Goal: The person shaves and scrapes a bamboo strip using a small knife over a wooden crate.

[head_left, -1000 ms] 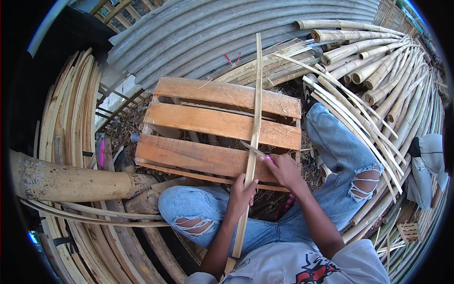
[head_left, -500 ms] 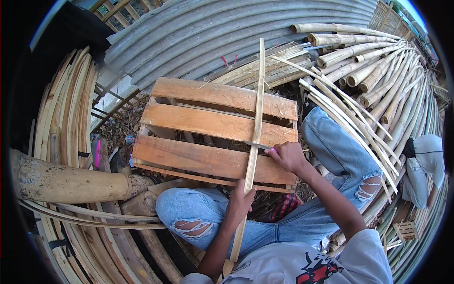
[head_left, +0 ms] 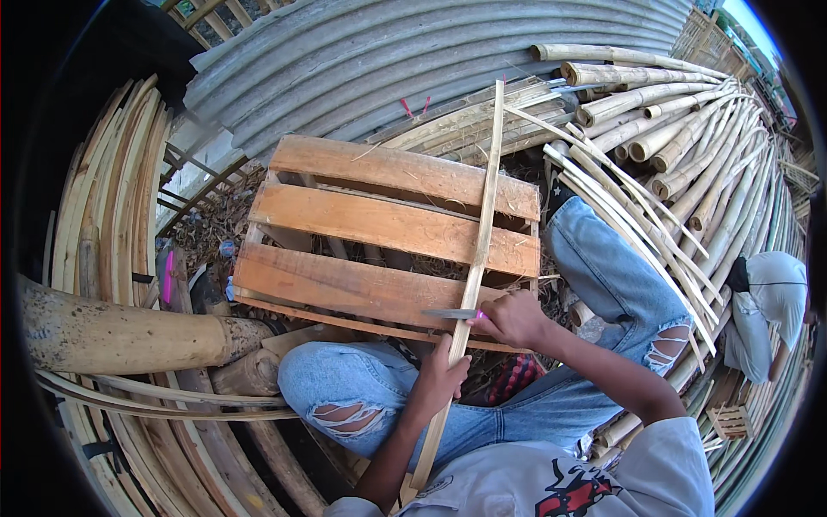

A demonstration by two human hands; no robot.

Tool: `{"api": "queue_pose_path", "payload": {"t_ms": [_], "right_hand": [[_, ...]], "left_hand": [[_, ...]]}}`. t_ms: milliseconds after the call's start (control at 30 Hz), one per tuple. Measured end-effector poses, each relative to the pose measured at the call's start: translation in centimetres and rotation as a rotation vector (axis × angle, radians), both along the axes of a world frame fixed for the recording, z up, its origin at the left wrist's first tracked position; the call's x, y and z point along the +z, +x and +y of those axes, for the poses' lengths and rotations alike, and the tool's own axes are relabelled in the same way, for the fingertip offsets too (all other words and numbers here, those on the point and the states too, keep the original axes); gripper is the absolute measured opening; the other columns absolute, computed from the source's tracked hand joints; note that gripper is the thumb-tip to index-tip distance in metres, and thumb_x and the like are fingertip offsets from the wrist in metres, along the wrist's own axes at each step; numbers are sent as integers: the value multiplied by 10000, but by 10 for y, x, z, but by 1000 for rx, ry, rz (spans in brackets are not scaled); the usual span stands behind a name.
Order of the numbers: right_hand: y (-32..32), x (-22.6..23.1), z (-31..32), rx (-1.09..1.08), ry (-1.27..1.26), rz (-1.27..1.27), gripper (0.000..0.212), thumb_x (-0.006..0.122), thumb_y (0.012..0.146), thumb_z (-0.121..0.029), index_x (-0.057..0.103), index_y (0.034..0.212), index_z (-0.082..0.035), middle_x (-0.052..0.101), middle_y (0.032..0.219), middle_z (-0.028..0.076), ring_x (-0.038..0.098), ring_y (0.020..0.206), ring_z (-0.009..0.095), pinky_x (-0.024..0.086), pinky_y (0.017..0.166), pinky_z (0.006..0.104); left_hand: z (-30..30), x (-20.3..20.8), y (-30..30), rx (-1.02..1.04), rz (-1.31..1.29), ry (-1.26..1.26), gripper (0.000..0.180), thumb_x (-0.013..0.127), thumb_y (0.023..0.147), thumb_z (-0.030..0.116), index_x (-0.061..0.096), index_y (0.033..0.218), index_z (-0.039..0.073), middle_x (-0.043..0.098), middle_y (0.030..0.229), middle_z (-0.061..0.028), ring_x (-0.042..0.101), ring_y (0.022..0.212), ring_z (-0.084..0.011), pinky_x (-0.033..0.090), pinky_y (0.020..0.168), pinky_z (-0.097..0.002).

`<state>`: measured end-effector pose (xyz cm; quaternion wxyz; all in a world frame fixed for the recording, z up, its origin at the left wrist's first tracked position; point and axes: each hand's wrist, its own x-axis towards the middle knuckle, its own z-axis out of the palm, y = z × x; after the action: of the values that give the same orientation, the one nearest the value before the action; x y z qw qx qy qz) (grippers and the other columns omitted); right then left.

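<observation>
Shirt: light grey T-shirt [head_left: 551,482], short sleeves, red-and-black print on the chest
Trousers: faded blue jeans [head_left: 603,258], frayed rips at both knees
Forearms: bare

Taking the pallet [head_left: 379,228] as reference. I see the bamboo strip [head_left: 482,224] lying on it near its right edge, running front to back. Knife [head_left: 452,314] crosses the strip at the pallet's front edge. Thick log [head_left: 112,332] front-left. Bamboo poles [head_left: 672,129] right and behind. Corrugated sheet [head_left: 413,60] behind. Split slats [head_left: 103,207] stacked left.
</observation>
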<state>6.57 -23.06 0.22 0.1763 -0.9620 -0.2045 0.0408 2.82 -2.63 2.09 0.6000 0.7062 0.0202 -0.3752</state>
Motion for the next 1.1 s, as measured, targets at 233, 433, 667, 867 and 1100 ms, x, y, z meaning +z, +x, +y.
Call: {"api": "queue_pose_path", "payload": {"t_ms": [233, 433, 667, 867, 1100], "right_hand": [[26, -7, -21, -163, 4, 11, 531, 421, 920, -506, 609, 674, -74, 556, 519, 138, 575, 497, 345, 444, 472, 439], [42, -9, -49, -64, -30, 4, 556, 440, 889, -553, 601, 648, -79, 547, 506, 128, 577, 484, 321, 450, 466, 416], [20, -8, -23, -26, -18, 57, 567, 415, 906, -543, 600, 652, -71, 554, 519, 147, 584, 521, 349, 446, 493, 448], [11, 1, -11, 37, -46, 88, 581, 394, 917, -545, 583, 647, -66, 562, 526, 145, 590, 516, 345, 466, 494, 436], [39, -2, -26, -136, -45, 60, 583, 419, 903, -553, 609, 631, -73, 569, 533, 159, 583, 502, 349, 464, 482, 417]], "left_hand": [[4, -4, 1, 36, 58, -122, 157, 541, 880, 93, 414, 934, 18, 499, 587, -43, 488, 415, -104, 394, 372, -262], [10, 0, -8, 28, 158, -174, 159, 537, 881, 84, 398, 930, 25, 481, 605, -30, 472, 433, -90, 392, 382, -246], [5, -2, -2, 43, 60, -112, 134, 518, 881, 44, 396, 937, 39, 427, 577, 8, 415, 420, -68, 362, 383, -230], [9, -6, -2, 70, 15, -63, 189, 543, 871, 101, 406, 960, 5, 509, 645, -73, 508, 443, -131, 416, 398, -275], [7, 3, -2, 36, -96, 57, 159, 537, 885, 79, 387, 921, 39, 476, 595, -17, 464, 441, -78, 381, 386, -240]]}}
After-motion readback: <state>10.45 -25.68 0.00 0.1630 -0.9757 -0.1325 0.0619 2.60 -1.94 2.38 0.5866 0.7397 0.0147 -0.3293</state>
